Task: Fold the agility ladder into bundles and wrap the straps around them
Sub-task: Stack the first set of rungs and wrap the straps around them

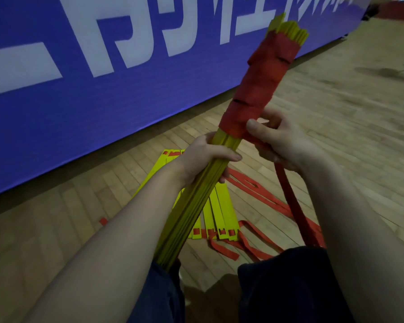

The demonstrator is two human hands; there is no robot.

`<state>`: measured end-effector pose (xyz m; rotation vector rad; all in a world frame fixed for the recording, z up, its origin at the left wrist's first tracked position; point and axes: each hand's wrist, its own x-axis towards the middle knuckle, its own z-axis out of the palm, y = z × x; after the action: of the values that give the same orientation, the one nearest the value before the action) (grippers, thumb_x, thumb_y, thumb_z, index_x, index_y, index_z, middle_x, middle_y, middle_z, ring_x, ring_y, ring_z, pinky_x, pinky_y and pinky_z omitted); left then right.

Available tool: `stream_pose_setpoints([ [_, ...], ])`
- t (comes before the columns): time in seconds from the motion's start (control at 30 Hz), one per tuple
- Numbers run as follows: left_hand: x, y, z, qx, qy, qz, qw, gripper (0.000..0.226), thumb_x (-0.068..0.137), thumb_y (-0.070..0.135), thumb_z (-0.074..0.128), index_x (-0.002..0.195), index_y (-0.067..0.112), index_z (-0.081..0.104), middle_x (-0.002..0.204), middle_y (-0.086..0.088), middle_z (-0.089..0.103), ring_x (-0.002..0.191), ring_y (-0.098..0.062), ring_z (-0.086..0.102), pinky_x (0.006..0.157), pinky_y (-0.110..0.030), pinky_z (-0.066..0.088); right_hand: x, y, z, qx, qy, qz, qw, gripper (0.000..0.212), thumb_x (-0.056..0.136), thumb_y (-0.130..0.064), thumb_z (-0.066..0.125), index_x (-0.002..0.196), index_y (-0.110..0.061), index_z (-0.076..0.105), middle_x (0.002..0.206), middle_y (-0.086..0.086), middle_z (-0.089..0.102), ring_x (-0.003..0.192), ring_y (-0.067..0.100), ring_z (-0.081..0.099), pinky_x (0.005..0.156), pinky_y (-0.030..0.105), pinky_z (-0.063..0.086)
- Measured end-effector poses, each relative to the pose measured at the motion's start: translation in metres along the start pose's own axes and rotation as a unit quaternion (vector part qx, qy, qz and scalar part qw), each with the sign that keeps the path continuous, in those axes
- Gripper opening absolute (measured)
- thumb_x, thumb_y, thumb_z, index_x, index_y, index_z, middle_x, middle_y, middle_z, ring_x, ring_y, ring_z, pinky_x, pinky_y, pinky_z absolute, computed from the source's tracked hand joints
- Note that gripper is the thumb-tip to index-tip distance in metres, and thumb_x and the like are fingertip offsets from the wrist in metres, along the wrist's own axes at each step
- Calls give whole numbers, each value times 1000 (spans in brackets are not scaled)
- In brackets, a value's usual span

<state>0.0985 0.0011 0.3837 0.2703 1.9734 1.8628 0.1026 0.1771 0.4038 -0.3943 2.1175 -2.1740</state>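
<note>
Dark-trousered knees [289, 287] frame the bottom of the view, and the foot of the bundle of yellow rungs [191, 213] rests by the left one. Held tilted, the bundle leans up and away to the right, and its upper half is already bound in turns of red strap [259, 82]. The left hand [208, 159] grips the bare rungs just below the binding, fingers curled fully round them. The right hand [285, 143] sits at the lower edge of the binding, thumb pressed flat on the last turn and fingers closed on the strap. The free tail [289, 199] drops from that fist toward the floor.

Wrapping looks to be the step in hand, with about half of this bundle covered. The next turn calls for carrying the tail round behind the rungs under tension so the stack does not fan out. The left hand sits right where the next turns would land, so it will likely need to slide down.

Flat on the wooden floor [336, 148] beyond the knees lie loose rungs [222, 213], not yet bundled, with loose red straps [250, 190] snaking beside them. The tail runs toward that tangle and could snag there. A blue banner [79, 101] with white lettering stands behind.
</note>
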Motion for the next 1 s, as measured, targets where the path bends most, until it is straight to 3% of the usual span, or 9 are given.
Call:
stream_pose_setpoints([
  [0.07,0,-1,-3,-2,2,0,1000,38,61,14,73,93,8,54,55,-14,56,44,-23,57,44,-26,49,-1,1,-3,-6,-13,14,1000,70,65,-26,87,116,5,50,55,9,49,25,7,29,30,13,20],
  [0.23,1,0,-11,-18,31,12,999,42,59,14,74,96,2,57,54,-14,57,43,-24,56,46,-27,47,0,2,-7,-20,-2,20,1000,31,71,-13,72,91,-4,50,73,14,72,24,9,34,29,14,22],
  [0.33,0,3,-13,2,45,13,999,38,59,15,74,89,0,56,53,-16,56,42,-25,55,45,-26,47,3,3,-6,-40,16,29,999,23,76,-14,71,81,-3,52,68,13,73,32,16,50,34,21,39],
  [0.47,1,4,-14,37,53,11,998,32,62,7,80,86,1,59,55,-13,57,50,-26,57,50,-32,50,2,3,-6,-47,-12,64,997,22,77,-15,68,88,1,60,69,16,72,50,22,66,49,29,57],
  [0.6,5,4,-16,60,80,17,995,21,70,-3,78,83,1,62,58,-8,59,50,-23,58,50,-32,49,-3,0,-10,-37,-64,98,992,25,75,-15,65,96,-4,58,87,20,73,58,26,70,49,32,57],
  [0.73,7,2,-20,113,114,24,987,26,67,1,84,86,-2,67,66,-14,65,54,-23,61,56,-36,51,-9,-4,-13,-48,-107,126,985,34,77,-14,64,109,-1,63,99,14,74,56,23,68,51,32,58],
  [0.87,11,-2,-25,168,165,27,971,29,58,18,91,77,11,71,69,-13,71,57,-23,66,63,-47,58,-7,-2,-8,-70,-77,129,986,35,79,-16,66,102,10,65,83,20,73,60,26,70,65,40,60],
  [0.93,12,-3,-22,201,200,32,958,25,63,23,89,78,13,72,73,-12,73,59,-22,69,65,-46,59,-5,0,1,-58,-52,114,990,27,87,-8,62,105,13,63,89,24,72,66,27,72,71,42,60],
  [1.0,12,-4,-16,261,253,54,930,22,69,28,84,76,12,70,71,-10,72,63,-24,70,63,-41,59,-2,1,12,-64,-21,106,992,21,94,0,55,108,15,60,92,24,70,65,25,71,67,40,60],
])
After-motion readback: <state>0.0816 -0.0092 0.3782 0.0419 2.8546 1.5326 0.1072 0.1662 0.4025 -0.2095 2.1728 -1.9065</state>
